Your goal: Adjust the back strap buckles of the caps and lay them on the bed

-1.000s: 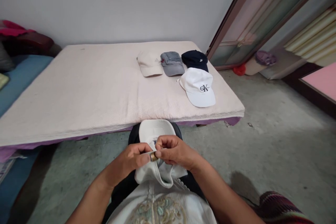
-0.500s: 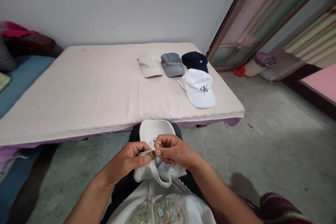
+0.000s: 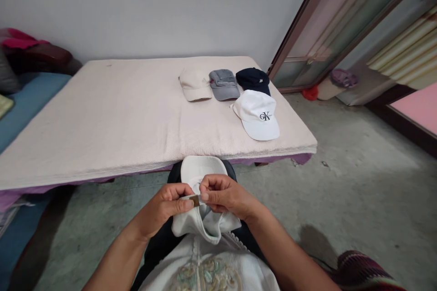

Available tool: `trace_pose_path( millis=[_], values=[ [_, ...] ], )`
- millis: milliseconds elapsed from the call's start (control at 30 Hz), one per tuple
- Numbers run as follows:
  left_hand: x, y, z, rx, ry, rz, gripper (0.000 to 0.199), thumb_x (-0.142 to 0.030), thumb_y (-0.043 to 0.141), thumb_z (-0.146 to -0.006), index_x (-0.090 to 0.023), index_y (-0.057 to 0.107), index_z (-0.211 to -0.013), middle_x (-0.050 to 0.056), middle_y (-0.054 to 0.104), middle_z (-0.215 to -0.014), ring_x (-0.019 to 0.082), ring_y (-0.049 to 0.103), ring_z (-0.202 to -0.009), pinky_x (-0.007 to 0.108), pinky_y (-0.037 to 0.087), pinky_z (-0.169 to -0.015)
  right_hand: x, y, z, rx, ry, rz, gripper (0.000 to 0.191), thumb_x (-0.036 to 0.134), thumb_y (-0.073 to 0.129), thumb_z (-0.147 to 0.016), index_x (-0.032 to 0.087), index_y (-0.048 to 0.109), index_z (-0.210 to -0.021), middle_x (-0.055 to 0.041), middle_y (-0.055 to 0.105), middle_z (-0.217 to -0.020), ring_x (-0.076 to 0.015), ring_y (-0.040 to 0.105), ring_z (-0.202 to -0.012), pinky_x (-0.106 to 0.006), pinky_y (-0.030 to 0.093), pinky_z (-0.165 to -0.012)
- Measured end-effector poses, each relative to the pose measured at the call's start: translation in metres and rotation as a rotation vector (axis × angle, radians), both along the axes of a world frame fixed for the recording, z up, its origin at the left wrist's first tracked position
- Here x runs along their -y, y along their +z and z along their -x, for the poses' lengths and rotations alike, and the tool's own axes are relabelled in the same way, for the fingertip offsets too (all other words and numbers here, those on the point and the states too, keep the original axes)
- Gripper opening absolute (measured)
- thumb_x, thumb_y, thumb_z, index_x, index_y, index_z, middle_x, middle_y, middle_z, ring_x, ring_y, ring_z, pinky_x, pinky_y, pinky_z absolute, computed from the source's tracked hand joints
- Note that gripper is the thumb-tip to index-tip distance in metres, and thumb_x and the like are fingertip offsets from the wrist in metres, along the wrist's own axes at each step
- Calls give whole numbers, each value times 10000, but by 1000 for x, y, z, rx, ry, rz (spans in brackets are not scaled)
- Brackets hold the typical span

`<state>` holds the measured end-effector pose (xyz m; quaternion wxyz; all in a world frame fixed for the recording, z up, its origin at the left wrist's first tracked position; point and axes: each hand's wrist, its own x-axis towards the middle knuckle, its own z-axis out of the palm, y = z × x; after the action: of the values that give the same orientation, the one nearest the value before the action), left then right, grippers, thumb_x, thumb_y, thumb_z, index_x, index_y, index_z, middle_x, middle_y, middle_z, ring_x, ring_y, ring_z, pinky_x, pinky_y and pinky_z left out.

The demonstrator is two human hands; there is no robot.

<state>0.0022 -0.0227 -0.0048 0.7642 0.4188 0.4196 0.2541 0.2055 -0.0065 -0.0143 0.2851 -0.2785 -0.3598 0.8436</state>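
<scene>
A white baseball cap [image 3: 204, 166] rests on my lap, its brim pointing away from me and its back strap towards me. My left hand [image 3: 172, 202] pinches the strap beside a brass-coloured buckle [image 3: 195, 200]. Thumb and fingers of my right hand [image 3: 225, 194] are closed on the strap's other side, just right of the buckle. The strap end between the right fingertips is mostly hidden. Part of the cap's crown [image 3: 213, 233] sags open below my hands.
On the pale bed cover [image 3: 119, 113] lie a beige cap [image 3: 195, 84], a grey cap [image 3: 224, 84], a navy cap [image 3: 253, 80] and a white cap with black letters [image 3: 257, 116]. A waste bin [image 3: 336, 82] stands on the floor at right. A wall rises behind the bed.
The buckle has turned slightly and shows more of its flat face. A little more strap shows between my fingertips. The other caps have not moved.
</scene>
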Motion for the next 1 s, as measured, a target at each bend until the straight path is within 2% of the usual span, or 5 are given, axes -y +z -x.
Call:
trace_pose_path(
  millis=[333, 533, 667, 833, 1000],
  values=[
    [5, 4, -1, 187, 173, 148, 210, -323, 701, -731, -123, 645, -760, 10, 589, -619, 82, 464, -516, 187, 349, -506, -1, 1, -6, 35, -43, -115, 265, 382, 696, -781, 145, 589, -834, 41, 537, -591, -61, 444, -477, -188, 343, -480],
    [0, 15, 15, 252, 586, 151, 249, -250, 799, -616, -136, 671, -796, 25, 672, -653, 123, 590, -552, 210, 472, -549, 2, 13, -24, 138, 57, -322, 349, 460, 707, -742, 131, 606, -799, 18, 482, -708, -95, 408, -643, -206, 308, -560],
    [-3, 21, 20, 183, 796, 136, 300, -261, 852, -548, -167, 694, -786, 21, 711, -659, 157, 641, -575, 230, 520, -565, 2, 17, -32, 217, -143, -368, 359, 465, 659, -789, 143, 541, -682, 24, 401, -655, -96, 345, -604, -218, 260, -532],
    [6, 12, 20, 305, 635, -73, 537, -582, 806, -508, -217, 739, -896, 76, 755, -858, 282, 684, -815, 339, 550, -722, -7, 28, -31, 137, -414, -275, 323, 435, 696, -767, 157, 544, -704, 24, 423, -623, -96, 357, -565, -208, 285, -507],
    [13, 5, 10, 118, 467, -168, 384, -421, 793, -634, -187, 743, -934, 89, 750, -878, 357, 631, -993, 377, 512, -800, -19, 50, -24, -2, -552, -149, 282, 384, 745, -728, 168, 567, -697, 24, 490, -616, -92, 408, -544, -192, 346, -514]
  ],
)
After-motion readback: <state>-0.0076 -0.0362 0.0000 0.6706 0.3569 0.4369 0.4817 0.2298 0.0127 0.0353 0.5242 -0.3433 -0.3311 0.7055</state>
